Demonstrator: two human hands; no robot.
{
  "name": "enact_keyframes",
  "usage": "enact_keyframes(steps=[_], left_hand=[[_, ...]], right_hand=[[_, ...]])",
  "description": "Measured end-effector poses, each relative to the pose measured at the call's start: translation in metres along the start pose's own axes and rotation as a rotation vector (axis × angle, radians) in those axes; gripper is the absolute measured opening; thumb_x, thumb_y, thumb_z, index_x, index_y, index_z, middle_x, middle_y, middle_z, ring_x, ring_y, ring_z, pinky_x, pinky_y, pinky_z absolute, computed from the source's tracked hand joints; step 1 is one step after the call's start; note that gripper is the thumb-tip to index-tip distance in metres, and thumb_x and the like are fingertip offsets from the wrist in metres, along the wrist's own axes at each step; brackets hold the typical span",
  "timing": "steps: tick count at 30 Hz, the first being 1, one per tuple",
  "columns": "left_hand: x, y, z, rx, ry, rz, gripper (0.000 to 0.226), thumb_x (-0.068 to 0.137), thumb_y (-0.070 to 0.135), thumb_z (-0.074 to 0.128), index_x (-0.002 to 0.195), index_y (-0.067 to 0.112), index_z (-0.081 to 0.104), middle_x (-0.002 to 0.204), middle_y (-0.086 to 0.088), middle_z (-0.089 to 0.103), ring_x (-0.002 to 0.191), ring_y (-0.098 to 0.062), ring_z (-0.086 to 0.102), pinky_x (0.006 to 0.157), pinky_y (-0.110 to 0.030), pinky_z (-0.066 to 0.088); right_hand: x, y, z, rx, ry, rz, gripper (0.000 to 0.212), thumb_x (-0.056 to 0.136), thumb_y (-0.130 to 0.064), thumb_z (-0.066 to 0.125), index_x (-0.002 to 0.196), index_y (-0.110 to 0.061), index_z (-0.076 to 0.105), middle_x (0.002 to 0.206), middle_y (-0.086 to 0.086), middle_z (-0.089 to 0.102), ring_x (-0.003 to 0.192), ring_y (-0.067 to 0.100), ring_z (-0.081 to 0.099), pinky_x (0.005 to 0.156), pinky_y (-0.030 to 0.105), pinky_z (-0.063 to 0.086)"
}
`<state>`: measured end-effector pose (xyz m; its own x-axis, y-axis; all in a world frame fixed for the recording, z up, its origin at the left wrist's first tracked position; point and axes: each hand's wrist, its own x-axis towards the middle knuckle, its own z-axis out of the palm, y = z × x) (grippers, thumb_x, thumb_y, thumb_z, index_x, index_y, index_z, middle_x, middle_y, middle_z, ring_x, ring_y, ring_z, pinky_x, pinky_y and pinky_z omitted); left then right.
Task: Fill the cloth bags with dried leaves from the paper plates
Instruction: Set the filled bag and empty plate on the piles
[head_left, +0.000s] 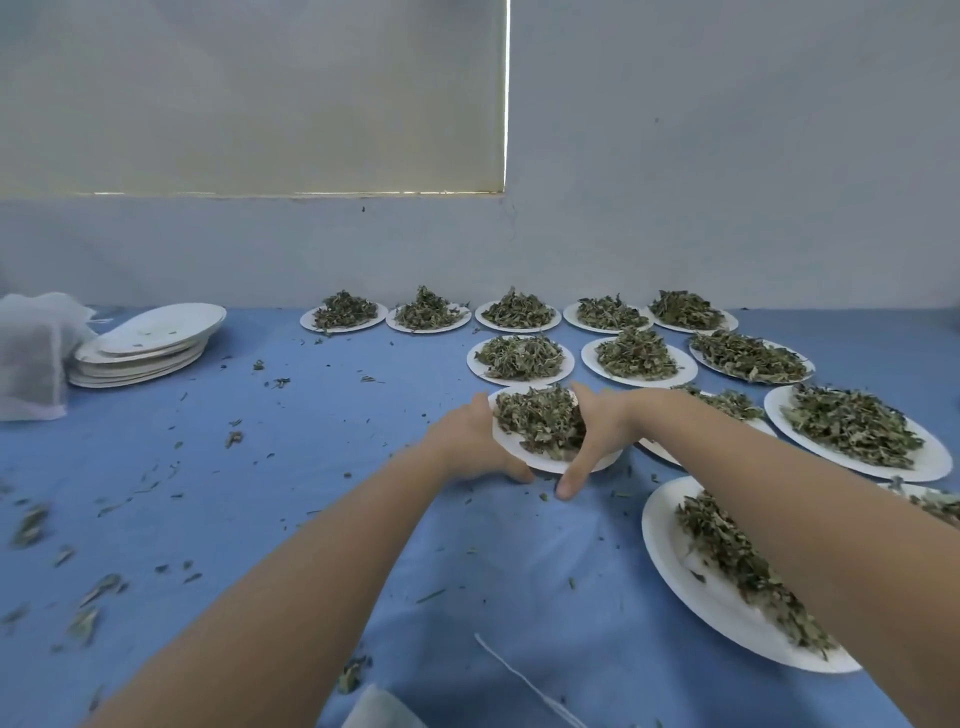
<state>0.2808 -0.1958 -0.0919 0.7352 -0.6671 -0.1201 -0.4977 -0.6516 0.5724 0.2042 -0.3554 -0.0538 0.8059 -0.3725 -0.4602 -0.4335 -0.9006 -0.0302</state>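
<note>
At frame centre, the paper plate (540, 457) of dried leaves (540, 421) sits between both hands, the left hand (467, 441) gripping its left rim and the right hand (597, 431) its right, near-equally placed for lifting.

Single view, head-mounted, wide-angle. It looks forward and down over the bench (363, 519) toward the far wall (727, 156), with curved edges showing lens distortion. Both forearms enter from the bottom edge, near the lens. Plates (519, 358) lie mid-frame to right; a plate stack (150, 343) sits far left.
</note>
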Motion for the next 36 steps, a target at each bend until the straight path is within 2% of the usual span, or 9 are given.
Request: enact_keyframes(steps=[5,10,14,20,24,26,28,33,36], left_hand=[[-0.011,-0.003,-0.002,-0.044,0.009,-0.002,0.080,0.058,0.043,0.084,0.125,0.019,0.046,0.122,0.002,0.055,0.111,-0.018,0.050,0.094,-0.035,0.045],[-0.037,-0.020,-0.020,-0.071,0.084,-0.004,0.072,0.055,0.047,0.084,0.115,0.024,0.052,0.113,0.008,0.058,0.103,-0.012,0.052,0.083,-0.025,0.044],[-0.072,-0.051,-0.036,-0.127,0.126,0.002,0.053,0.057,0.046,0.084,0.097,0.038,0.049,0.092,0.022,0.054,0.087,-0.003,0.048,0.066,-0.016,0.038],[-0.129,-0.110,-0.071,-0.074,0.243,-0.108,0.072,0.056,0.050,0.083,0.116,0.029,0.049,0.104,0.017,0.052,0.095,-0.007,0.046,0.073,-0.021,0.035],[-0.161,-0.147,-0.093,-0.090,0.271,-0.183,0.072,0.051,0.047,0.087,0.106,0.037,0.041,0.094,0.024,0.047,0.088,-0.002,0.044,0.060,-0.011,0.031],[-0.171,-0.160,-0.100,-0.111,0.281,-0.189,0.075,0.044,0.048,0.087,0.102,0.042,0.040,0.087,0.033,0.043,0.081,0.005,0.043,0.060,-0.008,0.029],[-0.177,-0.171,-0.102,-0.131,0.292,-0.185,0.071,0.049,0.043,0.088,0.102,0.045,0.040,0.086,0.035,0.044,0.077,0.011,0.043,0.060,-0.007,0.029],[-0.175,-0.186,-0.096,-0.079,0.324,-0.183,0.060,0.066,0.034,0.080,0.112,0.038,0.042,0.096,0.022,0.050,0.085,0.000,0.046,0.060,-0.009,0.031],[-0.173,-0.186,-0.095,-0.011,0.302,-0.250,0.060,0.067,0.037,0.076,0.116,0.027,0.044,0.112,0.006,0.053,0.095,-0.012,0.050,0.068,-0.023,0.041]], right_hand=[[-0.005,-0.005,0.000,0.043,-0.018,-0.001,0.157,0.031,-0.069,0.082,0.147,-0.026,-0.015,0.157,0.001,0.013,0.142,0.027,0.020,0.111,0.049,0.029],[-0.015,-0.028,-0.002,0.019,0.046,-0.073,0.156,0.039,-0.068,0.081,0.145,-0.022,-0.024,0.157,0.006,0.014,0.142,0.028,0.022,0.110,0.044,0.030],[-0.028,-0.071,-0.003,-0.025,0.078,-0.159,0.156,0.042,-0.068,0.081,0.144,-0.021,-0.027,0.158,0.008,0.010,0.143,0.029,0.017,0.112,0.046,0.028],[-0.038,-0.159,0.008,-0.061,0.148,-0.303,0.152,0.043,-0.069,0.081,0.147,-0.020,-0.018,0.153,0.014,0.019,0.139,0.032,0.024,0.107,0.050,0.034],[-0.036,-0.209,0.025,-0.022,0.172,-0.396,0.148,0.047,-0.068,0.080,0.148,-0.019,-0.017,0.151,0.017,0.018,0.138,0.035,0.022,0.108,0.050,0.032],[-0.034,-0.227,0.033,0.020,0.167,-0.422,0.147,0.049,-0.068,0.079,0.147,-0.021,-0.018,0.153,0.015,0.011,0.141,0.034,0.017,0.110,0.051,0.028],[-0.031,-0.238,0.041,0.069,0.165,-0.443,0.145,0.051,-0.067,0.078,0.147,-0.021,-0.020,0.155,0.012,0.007,0.142,0.032,0.013,0.112,0.049,0.025],[-0.028,-0.244,0.056,0.203,0.144,-0.460,0.139,0.060,-0.060,0.078,0.147,-0.018,-0.021,0.158,0.012,0.004,0.144,0.031,0.012,0.114,0.048,0.023],[-0.032,-0.238,0.058,0.214,0.160,-0.458,0.138,0.061,-0.059,0.078,0.147,-0.018,-0.023,0.157,0.014,0.003,0.144,0.032,0.011,0.113,0.050,0.023]])
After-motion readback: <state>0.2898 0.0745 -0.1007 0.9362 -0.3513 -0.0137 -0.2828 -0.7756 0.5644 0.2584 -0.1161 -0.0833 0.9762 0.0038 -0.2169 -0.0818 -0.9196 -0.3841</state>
